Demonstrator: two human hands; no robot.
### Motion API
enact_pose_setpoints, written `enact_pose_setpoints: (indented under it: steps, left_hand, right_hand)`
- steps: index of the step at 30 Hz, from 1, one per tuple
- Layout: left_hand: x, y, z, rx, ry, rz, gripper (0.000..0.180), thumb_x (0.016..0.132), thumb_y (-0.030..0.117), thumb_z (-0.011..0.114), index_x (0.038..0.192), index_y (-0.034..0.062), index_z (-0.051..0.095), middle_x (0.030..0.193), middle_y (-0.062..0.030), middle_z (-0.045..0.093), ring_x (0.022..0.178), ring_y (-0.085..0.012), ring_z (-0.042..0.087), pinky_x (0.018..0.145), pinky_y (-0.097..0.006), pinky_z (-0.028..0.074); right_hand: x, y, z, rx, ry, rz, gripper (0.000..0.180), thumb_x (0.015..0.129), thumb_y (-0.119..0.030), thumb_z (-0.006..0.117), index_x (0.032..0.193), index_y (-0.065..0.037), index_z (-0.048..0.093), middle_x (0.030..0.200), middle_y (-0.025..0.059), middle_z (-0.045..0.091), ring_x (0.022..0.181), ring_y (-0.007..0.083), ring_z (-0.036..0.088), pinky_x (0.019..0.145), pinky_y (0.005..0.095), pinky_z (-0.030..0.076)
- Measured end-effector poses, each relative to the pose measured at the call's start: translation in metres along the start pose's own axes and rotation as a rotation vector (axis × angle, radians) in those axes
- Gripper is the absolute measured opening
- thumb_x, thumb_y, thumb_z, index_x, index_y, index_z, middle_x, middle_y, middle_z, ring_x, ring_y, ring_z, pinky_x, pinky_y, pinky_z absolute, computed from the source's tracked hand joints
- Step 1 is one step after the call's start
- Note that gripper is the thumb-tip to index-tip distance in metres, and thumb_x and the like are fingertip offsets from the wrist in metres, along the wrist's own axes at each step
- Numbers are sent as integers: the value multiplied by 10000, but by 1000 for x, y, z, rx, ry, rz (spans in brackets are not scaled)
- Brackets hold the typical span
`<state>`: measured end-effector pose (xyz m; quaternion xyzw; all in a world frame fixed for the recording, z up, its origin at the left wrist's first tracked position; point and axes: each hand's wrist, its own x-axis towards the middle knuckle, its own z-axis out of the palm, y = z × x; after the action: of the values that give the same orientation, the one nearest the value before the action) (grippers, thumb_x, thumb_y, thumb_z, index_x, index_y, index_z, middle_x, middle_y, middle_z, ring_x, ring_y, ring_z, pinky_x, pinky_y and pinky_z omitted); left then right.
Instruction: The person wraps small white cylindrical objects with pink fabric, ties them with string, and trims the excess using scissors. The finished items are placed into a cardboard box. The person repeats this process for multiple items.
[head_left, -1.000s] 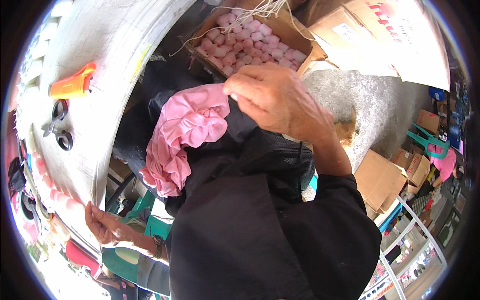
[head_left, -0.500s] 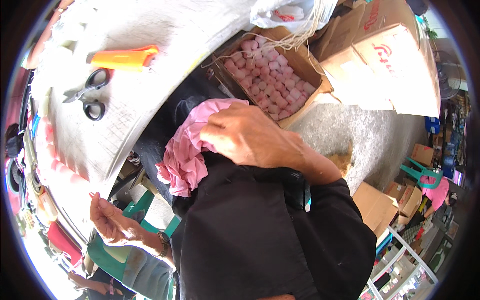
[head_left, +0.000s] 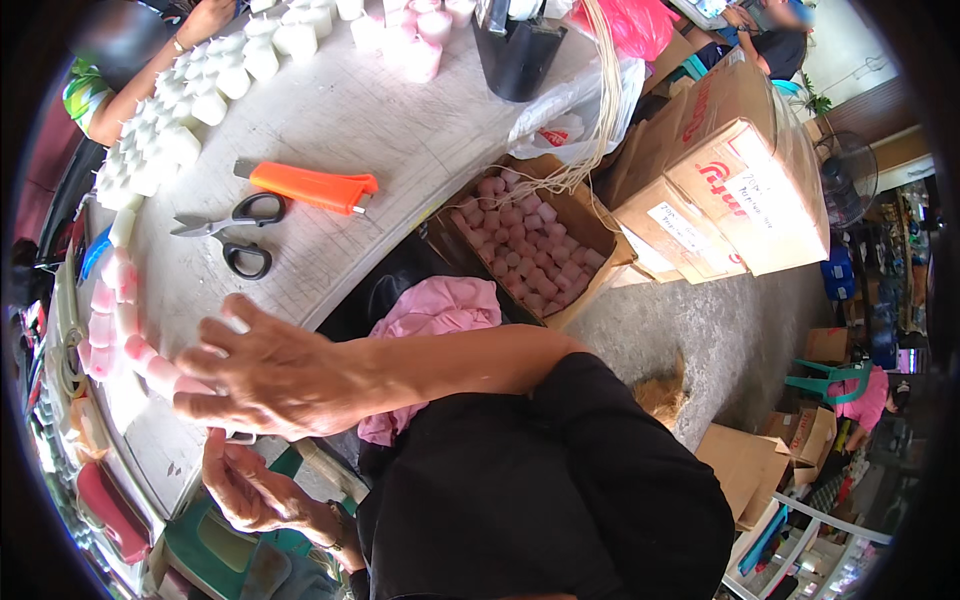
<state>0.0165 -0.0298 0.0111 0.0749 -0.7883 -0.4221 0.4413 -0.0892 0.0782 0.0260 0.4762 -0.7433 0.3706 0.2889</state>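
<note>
The right hand (head_left: 275, 375) is spread flat and released, fingers splayed over the counter (head_left: 400, 130) edge, tips touching the pink candles (head_left: 120, 330) lined along the rim below the scissors (head_left: 240, 235). The left hand (head_left: 245, 485) sits just under that edge, loosely curled, holding nothing that I can make out. Those little wax cylinders look light but stiff and a bit slick, easy to dent, so I'd pinch one by its sides. Half a second ago the right hand was gripping the pink cloth (head_left: 435, 320) in the lap; now it's let go and moved out toward the scissors.
</note>
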Motion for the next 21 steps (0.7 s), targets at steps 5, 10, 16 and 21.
enact_pose_setpoints:
  steps: [5,10,16,21]
  left_hand:
    - [3,6,-9,-11,107,-50,203,985,154,536,1064,7,650,704,-17,579,588,-50,375,548,-210,325]
    - [4,2,-14,-60,91,-45,213,993,190,541,1023,8,647,723,-13,551,580,-43,350,562,-193,301]
    - [10,1,-17,-79,79,-49,236,998,198,531,1002,-11,641,747,-28,559,572,-43,327,571,-195,293]
    - [11,-5,-23,-142,-16,53,256,986,180,530,1107,-28,619,694,-14,493,586,-51,346,869,-329,509]
  right_hand:
    - [16,-11,48,117,-83,-4,391,789,-391,682,1107,-172,621,1105,145,521,1046,315,520,857,565,389]
    - [17,-15,72,128,-256,20,326,821,-401,639,1031,-157,690,1115,138,534,1063,314,525,842,504,405]
    - [14,-17,88,147,-127,120,290,836,-349,622,1001,-121,695,1136,161,527,1025,288,533,812,420,412]
    - [22,-17,94,71,-191,161,278,814,-261,608,1012,-73,665,1183,200,503,1006,303,540,839,422,434]
